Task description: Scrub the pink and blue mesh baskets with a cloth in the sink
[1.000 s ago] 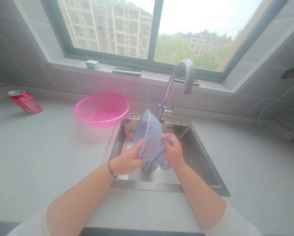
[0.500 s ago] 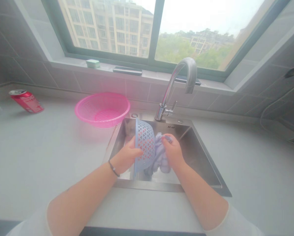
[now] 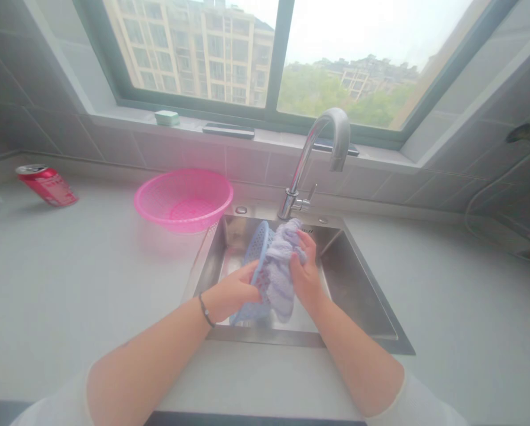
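Observation:
My left hand (image 3: pixel 233 290) grips the rim of a light blue perforated plastic basket (image 3: pixel 258 248), holding it tilted above the sink. My right hand (image 3: pixel 307 275) holds a crumpled lilac cloth (image 3: pixel 279 266) and presses it against the basket's surface. The cloth hides the middle of the basket. Both hands are low in the stainless steel sink (image 3: pixel 347 284), near its front edge. The faucet stands behind them, and no running water is visible.
A chrome faucet (image 3: pixel 318 154) rises behind the sink. Left of it, a pink mesh basket (image 3: pixel 183 200) and a tipped red can (image 3: pixel 47 185) lie on the pale counter (image 3: pixel 100 278). A green soap box (image 3: pixel 166 118) sits on the windowsill.
The blue basket has tilted from standing on edge to leaning across my hands. My right hand has brought the cloth up and onto the basket.

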Demonstrator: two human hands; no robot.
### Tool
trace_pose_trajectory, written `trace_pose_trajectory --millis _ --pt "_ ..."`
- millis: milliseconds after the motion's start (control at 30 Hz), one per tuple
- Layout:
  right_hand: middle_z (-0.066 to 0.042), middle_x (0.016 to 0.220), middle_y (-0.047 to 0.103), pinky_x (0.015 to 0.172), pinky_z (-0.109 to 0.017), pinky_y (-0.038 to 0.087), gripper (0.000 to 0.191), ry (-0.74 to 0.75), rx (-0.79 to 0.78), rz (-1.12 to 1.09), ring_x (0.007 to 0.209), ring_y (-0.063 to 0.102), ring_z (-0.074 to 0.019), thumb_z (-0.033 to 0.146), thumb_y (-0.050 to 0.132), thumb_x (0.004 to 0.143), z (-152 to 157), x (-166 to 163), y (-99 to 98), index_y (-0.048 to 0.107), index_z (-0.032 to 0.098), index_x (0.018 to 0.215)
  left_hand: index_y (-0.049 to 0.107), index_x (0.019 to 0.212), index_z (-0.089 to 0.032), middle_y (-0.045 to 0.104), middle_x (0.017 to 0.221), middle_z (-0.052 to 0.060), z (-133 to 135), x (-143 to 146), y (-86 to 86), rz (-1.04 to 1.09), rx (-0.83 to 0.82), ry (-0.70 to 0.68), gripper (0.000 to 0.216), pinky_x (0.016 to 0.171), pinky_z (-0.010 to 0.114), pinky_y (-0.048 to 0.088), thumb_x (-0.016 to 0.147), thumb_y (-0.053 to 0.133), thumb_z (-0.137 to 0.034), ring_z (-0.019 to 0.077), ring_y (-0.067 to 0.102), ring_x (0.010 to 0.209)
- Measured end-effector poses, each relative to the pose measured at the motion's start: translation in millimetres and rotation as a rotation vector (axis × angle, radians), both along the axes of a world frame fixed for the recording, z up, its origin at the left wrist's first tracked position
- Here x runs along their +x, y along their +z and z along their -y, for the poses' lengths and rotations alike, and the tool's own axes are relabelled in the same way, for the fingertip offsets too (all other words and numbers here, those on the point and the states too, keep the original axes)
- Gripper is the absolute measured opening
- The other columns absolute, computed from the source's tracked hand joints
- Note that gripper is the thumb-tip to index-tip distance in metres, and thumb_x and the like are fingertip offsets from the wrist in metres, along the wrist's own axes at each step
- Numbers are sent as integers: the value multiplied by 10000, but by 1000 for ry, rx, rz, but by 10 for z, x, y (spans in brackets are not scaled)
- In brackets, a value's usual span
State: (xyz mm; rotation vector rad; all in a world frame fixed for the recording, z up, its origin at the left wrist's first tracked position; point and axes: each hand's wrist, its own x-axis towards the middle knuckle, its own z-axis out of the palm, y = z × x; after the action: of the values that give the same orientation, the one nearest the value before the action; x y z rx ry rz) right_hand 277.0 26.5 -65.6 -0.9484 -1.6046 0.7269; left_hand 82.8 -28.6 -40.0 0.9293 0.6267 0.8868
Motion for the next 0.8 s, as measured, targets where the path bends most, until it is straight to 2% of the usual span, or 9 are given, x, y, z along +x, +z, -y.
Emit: trace_pose_trajectory --millis 100,167,233,333,433,533,633,700,800 --pt "-146 1465 580 1178 -523 465 550 73 151 199 1445 516 -334 597 649 950 20 -31 16 576 269 1387 728 1226 -199 769 1029 53 -5 -38 3 56 -19 73 678 790 285 503 571 803 -36 195 696 892" --pt "-138 1393 609 1141 -502 502 395 85 225 306 1399 554 -330 486 697 936 56 -15 68 657 266 1261 717 1224 -207 763 1107 64 -10 -41 30 97 -16 116 666 824 283 517 588 860 -69 209 700 970" --pt "-125 1325 619 1059 -450 559 242 100 314 375 1275 634 -290 365 697 935 110 -21 118 689 260 1153 691 1270 -208 746 1199 93 -12 -23 69 145 -20 145 621 873 316 540 693 919 -249 240 706 1047" --pt "-113 1290 606 998 -433 580 183 98 515 443 1163 666 -261 289 688 920 190 -74 159 693 258 1100 641 1376 -204 718 1291 134 -7 15 103 189 3 194 640 935 375 561 878 781 -582 281 703 1131" --pt "-113 1269 598 966 -466 584 241 34 640 518 1133 657 -283 335 716 905 227 -108 158 700 271 1137 614 1439 -221 704 1342 136 -1 19 61 169 52 207 636 975 375 557 946 683 -617 286 686 1197" --pt "-117 1287 577 975 -480 589 277 -80 602 534 1166 650 -303 352 730 899 199 -72 134 706 279 1166 567 1515 -266 683 1401 125 1 -5 -22 117 67 145 609 999 370 544 989 652 -561 273 675 1220" --pt "-108 1288 583 1001 -469 590 287 -151 490 474 1192 652 -289 249 682 903 133 -8 120 687 281 1189 551 1546 -299 680 1419 106 -13 -13 -75 50 113 101 614 993 360 534 989 668 -530 255 677 1192" --pt "-104 1274 596 1018 -460 588 361 -174 454 407 1204 652 -274 181 650 895 102 9 124 646 277 1243 589 1520 -293 680 1426 99 -30 -3 -84 25 184 114 604 1025 363 517 972 696 -525 257 661 1217" --pt "-99 1277 585 1011 -438 594 399 -143 508 384 1197 651 -251 136 612 911 116 -33 136 613 286 1281 633 1480 -289 662 1467 85 -52 9 -66 35 214 199 568 1157 386 438 962 718 -508 272 583 1366"
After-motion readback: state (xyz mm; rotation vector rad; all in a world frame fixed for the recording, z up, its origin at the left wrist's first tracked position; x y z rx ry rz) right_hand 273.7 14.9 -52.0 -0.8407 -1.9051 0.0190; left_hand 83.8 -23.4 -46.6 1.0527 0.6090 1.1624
